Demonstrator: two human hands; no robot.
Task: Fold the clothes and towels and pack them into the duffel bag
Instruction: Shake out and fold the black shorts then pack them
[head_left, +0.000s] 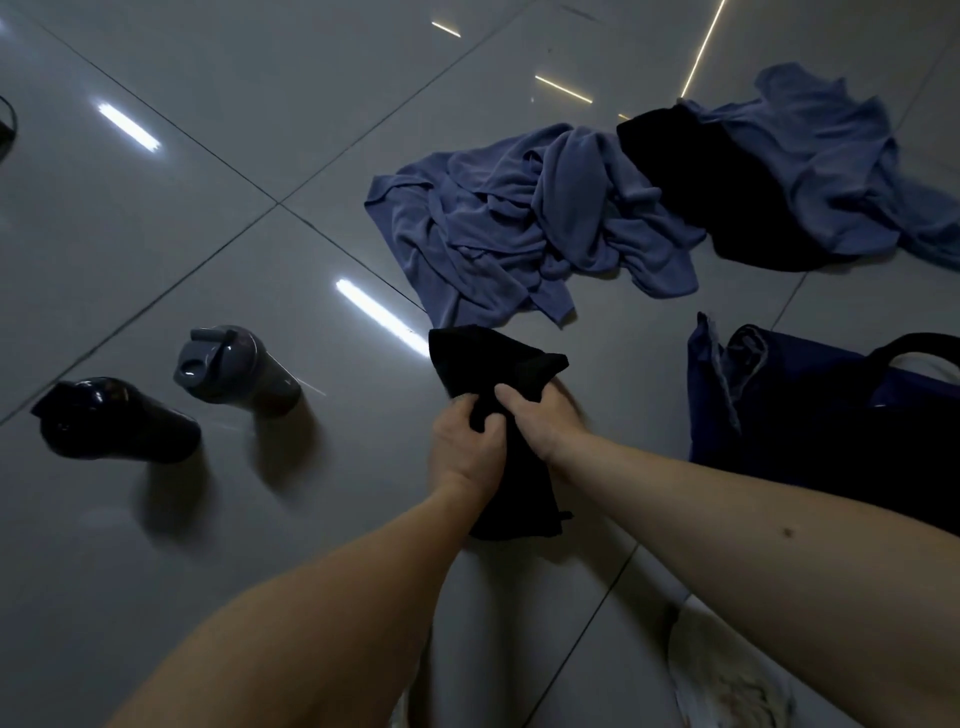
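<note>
Black cloth, near centre, judged soft, light and limp, is bunched and gripped by left hand and right hand; regrip at corners to spread flat; duffel bag sits right

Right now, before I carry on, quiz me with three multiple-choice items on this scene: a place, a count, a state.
1. Where is the duffel bag? A) far left B) beside the right hand C) on a chair
2. How many bottles are on the floor? A) one B) two C) four
3. The black cloth is: A) spread flat B) inside the bag C) gripped in both hands

Key: 1 B, it sits at the right by that forearm; 2 B, a black bottle and a grey bottle; 3 C, left hand and right hand both grip it.
</note>
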